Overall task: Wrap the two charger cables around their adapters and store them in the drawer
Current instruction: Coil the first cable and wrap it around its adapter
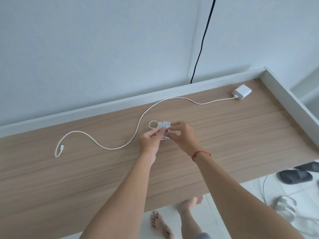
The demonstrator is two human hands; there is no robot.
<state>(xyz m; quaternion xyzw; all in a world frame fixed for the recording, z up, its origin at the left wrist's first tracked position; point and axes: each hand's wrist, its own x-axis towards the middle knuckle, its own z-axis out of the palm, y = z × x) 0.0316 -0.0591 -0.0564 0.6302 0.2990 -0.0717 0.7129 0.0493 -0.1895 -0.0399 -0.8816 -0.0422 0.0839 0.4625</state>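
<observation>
Honestly, left grip (150,140) and right grip (183,137) both pinch the wrapped adapter (164,125) over the surface (224,135); if it's left untucked, I reckon that end loop (152,124) could spring loose. Second charger (241,92) lies unwound behind.

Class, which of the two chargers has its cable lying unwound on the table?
The one whose adapter lies far right; its cable snakes loose across the table. The other is a coiled bundle pinched between left hand and right hand.

Head-worn view, looking steeply down, close above desk (224,135)
</observation>
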